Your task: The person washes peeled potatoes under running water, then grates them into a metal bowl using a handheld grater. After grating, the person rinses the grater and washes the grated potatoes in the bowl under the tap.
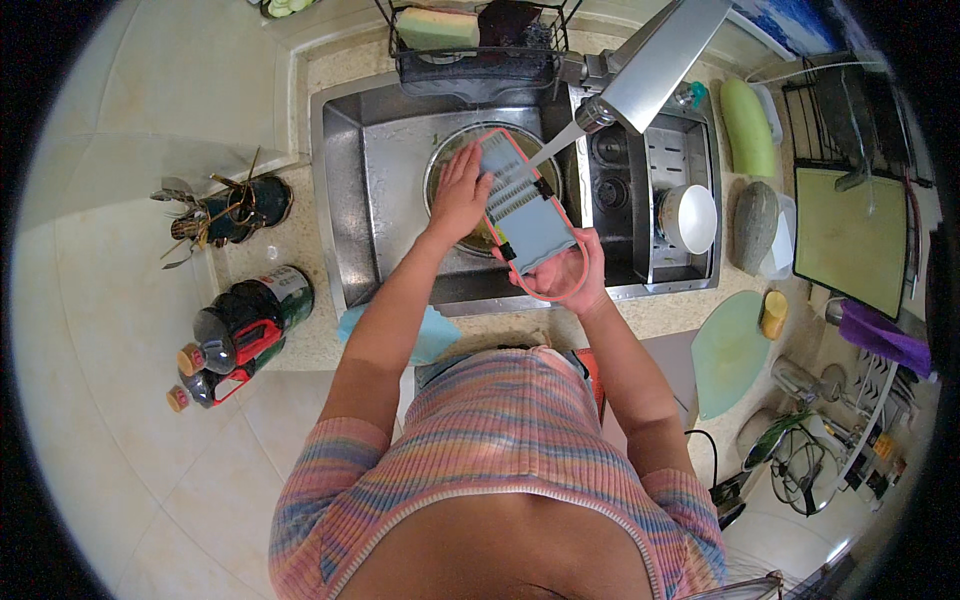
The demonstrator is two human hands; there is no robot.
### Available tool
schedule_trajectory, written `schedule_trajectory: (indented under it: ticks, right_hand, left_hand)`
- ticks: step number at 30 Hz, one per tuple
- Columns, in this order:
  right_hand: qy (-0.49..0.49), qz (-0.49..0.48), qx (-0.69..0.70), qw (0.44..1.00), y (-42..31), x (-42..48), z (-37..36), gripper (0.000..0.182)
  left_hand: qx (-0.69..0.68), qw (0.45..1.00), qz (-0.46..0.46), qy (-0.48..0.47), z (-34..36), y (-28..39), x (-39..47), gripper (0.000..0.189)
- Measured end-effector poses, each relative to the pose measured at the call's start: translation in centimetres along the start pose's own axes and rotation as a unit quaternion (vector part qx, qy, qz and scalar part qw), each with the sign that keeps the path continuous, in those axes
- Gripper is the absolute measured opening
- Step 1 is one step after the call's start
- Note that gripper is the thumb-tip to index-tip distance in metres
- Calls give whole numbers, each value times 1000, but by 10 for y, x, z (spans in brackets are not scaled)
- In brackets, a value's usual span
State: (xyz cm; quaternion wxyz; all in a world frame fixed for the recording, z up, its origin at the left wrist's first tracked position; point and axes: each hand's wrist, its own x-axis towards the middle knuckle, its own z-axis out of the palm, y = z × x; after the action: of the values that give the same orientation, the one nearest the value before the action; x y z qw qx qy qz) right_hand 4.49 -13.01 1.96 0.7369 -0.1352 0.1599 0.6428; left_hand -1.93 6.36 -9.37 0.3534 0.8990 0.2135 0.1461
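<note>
Over the sink, my right hand grips the lower, rounded end of a vegetable slicer with a pink rim, a pale grey face and black clips. My left hand lies along the slicer's upper left edge, its fingers extended; whether it grips the edge cannot be told. Water runs from the metal faucet onto the slicer. Beneath both hands a round metal-rimmed bowl stands in the large sink basin, partly hidden by the slicer and my left hand.
A white bowl stands in the right sink compartment. Behind the basin hangs a black rack with a sponge. Dark bottles stand left. Along the right counter are a pale green gourd, a darker gourd and a green cutting board.
</note>
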Motion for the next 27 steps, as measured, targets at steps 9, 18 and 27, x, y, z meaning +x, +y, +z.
schedule_trajectory:
  ticks: [9, 18, 27]
  right_hand:
    - [18, -4, -46, 999, -8, -7, -7, 63]
    - [48, -35, -18, 998, -9, -12, -9, 61]
    - [50, -11, 4, 999, -15, 9, -20, 59]
  left_hand:
    - [-158, 974, 31, -157, -34, 14, 15, 14]
    - [-62, 994, -89, -17, -29, -29, 9, 24]
    - [-33, 979, 49, -196, 9, 66, -24, 61]
